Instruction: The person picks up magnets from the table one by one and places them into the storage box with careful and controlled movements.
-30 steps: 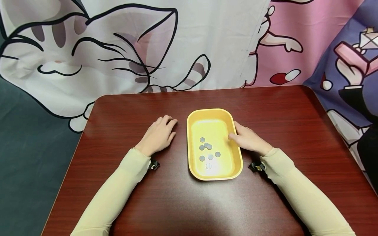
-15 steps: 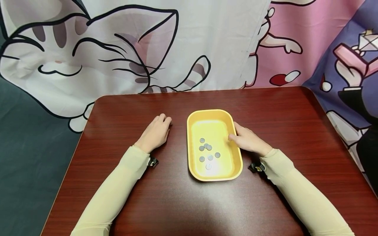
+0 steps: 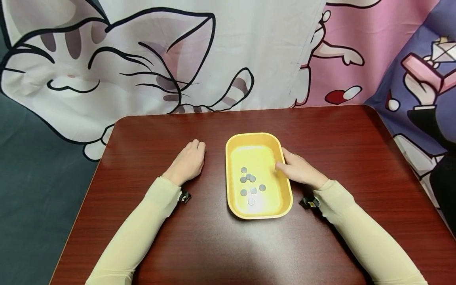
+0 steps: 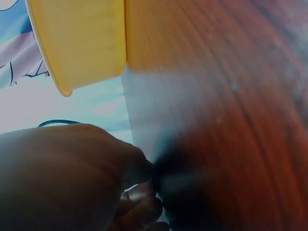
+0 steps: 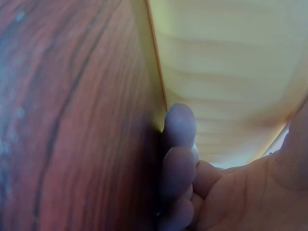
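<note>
A yellow rectangular tray [image 3: 258, 158] with rounded corners rests on the table. Several small silver coin-like discs [image 3: 244, 192] lie flat inside, mostly in its left and near part. At the tray's right side my right hand [image 3: 303, 170] grips the wall, thumb over the rim. In the right wrist view its curled fingers [image 5: 178, 171] lie low against the outer wall, close to the tabletop. My left hand [image 3: 186, 161] rests on the table left of the tray, apart from it. Its fingers [image 4: 139, 211] are loosely curled against the wood, and nothing shows in them.
The dark red-brown wooden table [image 3: 213, 245] has rounded far corners. Just behind its far edge hangs a curtain [image 3: 270, 51] with cartoon cats. A black shape [image 3: 443, 186] stands beyond the right edge.
My left hand has drawn slightly left, and its spread fingers and thumb have curled in. The right hand, the tray and the discs stay where they were.
</note>
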Motion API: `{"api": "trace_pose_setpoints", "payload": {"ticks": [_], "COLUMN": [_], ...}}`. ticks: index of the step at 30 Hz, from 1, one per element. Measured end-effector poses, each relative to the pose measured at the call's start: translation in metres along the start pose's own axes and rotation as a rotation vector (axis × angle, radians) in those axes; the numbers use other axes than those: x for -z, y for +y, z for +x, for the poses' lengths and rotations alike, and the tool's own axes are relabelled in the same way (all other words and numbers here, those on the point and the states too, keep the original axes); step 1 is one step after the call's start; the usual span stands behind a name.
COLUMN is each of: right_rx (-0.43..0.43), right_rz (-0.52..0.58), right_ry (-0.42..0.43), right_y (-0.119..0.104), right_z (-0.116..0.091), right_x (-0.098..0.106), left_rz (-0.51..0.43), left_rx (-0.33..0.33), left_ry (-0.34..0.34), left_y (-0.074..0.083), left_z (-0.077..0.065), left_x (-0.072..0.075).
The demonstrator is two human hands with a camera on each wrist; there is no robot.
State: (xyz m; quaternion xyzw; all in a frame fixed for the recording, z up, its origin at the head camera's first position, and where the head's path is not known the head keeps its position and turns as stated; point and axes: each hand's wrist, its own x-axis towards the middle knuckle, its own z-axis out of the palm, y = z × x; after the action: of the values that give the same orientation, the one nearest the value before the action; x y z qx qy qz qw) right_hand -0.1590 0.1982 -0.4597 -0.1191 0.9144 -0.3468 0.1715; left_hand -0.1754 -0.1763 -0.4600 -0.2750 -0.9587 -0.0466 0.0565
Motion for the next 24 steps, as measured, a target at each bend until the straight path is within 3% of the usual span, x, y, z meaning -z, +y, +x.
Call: {"api": "trace_pose_setpoints", "payload": {"ticks": [5, 10, 15, 24], "right_rx": [-0.002, 0.000, -0.005, -0.009], "right_rz": [0.006, 0.007, 0.010, -0.003], "right_ry": [-0.002, -0.001, -0.002, -0.001], "right_y": [0.000, 0.000, 0.000, 0.000], "right_z": [0.000, -0.001, 0.000, 0.000], "right_x": [0.000, 0.000, 0.000, 0.000], "left_rz": [-0.017, -0.093, -0.144, -0.161], "left_rx": [-0.007, -0.006, -0.029, -0.091], "left_ry": [-0.018, -0.018, 0.024, 0.126], "left_y": [0.003, 0.006, 0.012, 0.032], "left_z": [-0.002, -0.003, -0.002, -0.004], "left_x": [0.002, 0.003, 0.008, 0.030]}}
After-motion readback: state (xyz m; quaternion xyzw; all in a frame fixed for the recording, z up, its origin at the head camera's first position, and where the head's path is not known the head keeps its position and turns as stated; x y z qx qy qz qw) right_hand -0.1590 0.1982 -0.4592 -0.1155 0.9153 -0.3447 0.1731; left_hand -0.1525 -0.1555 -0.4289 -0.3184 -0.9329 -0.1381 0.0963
